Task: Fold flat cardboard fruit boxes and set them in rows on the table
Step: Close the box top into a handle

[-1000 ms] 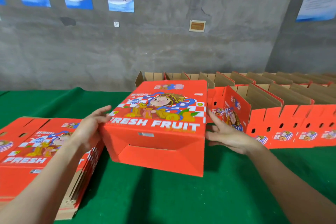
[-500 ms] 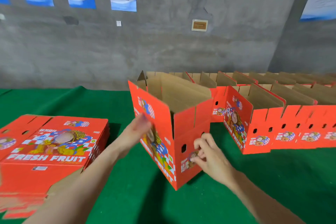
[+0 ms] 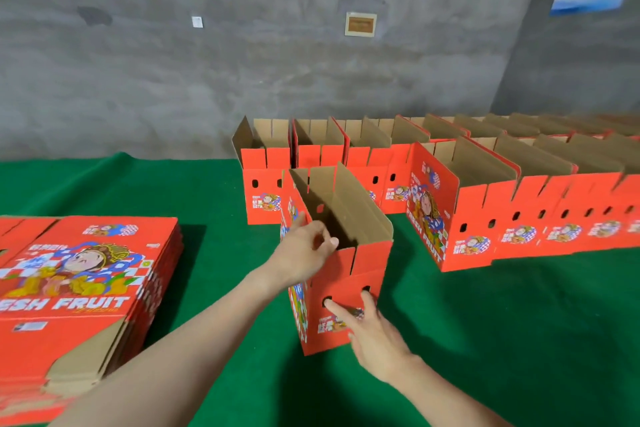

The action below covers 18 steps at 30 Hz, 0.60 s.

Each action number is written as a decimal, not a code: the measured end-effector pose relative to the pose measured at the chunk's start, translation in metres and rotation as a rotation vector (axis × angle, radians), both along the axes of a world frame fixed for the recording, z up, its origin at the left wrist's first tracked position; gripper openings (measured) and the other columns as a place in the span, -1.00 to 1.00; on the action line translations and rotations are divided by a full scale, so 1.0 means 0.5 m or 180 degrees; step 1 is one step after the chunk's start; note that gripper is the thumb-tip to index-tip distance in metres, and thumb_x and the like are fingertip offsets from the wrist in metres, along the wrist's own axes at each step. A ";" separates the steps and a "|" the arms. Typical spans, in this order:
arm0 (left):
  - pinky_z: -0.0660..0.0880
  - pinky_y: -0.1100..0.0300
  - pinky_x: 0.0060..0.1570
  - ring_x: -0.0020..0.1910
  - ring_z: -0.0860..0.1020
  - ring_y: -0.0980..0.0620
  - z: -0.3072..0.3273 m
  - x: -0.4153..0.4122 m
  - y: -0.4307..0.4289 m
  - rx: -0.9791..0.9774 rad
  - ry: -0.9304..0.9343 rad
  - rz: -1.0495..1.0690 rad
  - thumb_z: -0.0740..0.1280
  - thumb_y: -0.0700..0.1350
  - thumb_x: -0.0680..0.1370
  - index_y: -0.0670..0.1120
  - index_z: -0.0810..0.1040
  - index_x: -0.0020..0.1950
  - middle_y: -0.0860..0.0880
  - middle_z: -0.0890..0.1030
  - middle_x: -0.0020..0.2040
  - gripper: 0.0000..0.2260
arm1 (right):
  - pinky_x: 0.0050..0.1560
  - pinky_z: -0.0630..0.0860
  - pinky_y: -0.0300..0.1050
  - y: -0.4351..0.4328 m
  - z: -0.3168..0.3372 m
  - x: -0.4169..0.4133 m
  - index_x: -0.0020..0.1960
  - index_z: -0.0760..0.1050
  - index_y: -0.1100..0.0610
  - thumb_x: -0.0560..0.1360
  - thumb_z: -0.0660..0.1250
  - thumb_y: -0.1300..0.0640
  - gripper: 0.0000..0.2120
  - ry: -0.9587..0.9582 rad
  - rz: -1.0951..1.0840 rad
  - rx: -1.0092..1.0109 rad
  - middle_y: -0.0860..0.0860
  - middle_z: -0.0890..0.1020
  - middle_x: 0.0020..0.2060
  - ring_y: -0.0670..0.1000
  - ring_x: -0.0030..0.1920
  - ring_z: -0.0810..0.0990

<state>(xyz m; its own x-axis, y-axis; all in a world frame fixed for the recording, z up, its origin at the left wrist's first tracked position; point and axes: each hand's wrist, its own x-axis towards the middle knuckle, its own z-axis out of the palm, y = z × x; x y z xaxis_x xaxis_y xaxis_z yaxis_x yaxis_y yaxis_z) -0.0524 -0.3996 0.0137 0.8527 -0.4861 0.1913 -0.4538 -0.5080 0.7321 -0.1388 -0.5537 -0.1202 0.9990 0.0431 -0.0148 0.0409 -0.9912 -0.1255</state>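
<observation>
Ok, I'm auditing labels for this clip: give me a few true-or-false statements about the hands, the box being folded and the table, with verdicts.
1. The box between the hands stands upright, top open. True.
2. The right hand grips the box's top edge. False: its straight fingers touch the end panel low down; the left hand holds the top edge.
3. The stack of flat boxes lies left of that box. True.
4. The table cloth is blue. False: it is green.
5. The folded boxes in the rows are closed on top. False: their flaps stand open.
</observation>
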 end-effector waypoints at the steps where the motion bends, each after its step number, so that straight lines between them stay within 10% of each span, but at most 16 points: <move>1: 0.29 0.17 0.21 0.43 0.24 -0.19 0.001 0.003 -0.007 -0.0003 -0.0071 0.0083 0.32 -0.09 0.55 -0.03 0.40 -0.26 -0.21 0.55 -0.06 -0.80 | 0.21 0.47 0.04 -0.001 -0.002 0.007 0.44 -0.21 -0.41 0.57 0.14 0.21 -0.24 -0.0010 -0.0054 -0.0011 0.27 -0.08 0.48 0.23 0.25 0.45; 11: 0.27 0.39 -0.25 0.33 0.36 -0.23 -0.018 0.084 -0.137 -0.0419 -0.0034 0.0233 0.41 -0.11 0.49 -0.10 0.35 -0.34 -0.33 0.53 0.14 -0.70 | 0.16 0.47 0.04 -0.142 -0.002 0.071 0.42 -0.21 -0.40 0.48 0.18 0.36 -0.11 0.0043 -0.0530 -0.0025 0.26 -0.04 0.46 0.24 0.32 0.34; 18: 0.46 -0.06 0.21 0.42 0.30 -0.23 -0.022 0.157 -0.313 -0.0298 0.0177 -0.0079 0.37 -0.07 0.53 -0.07 0.38 -0.27 -0.28 0.31 0.42 -0.76 | 0.15 0.49 -0.01 -0.282 0.000 0.119 0.45 -0.17 -0.41 0.45 0.19 0.40 -0.06 0.0053 -0.0896 0.0138 0.21 -0.10 0.49 0.17 0.35 0.36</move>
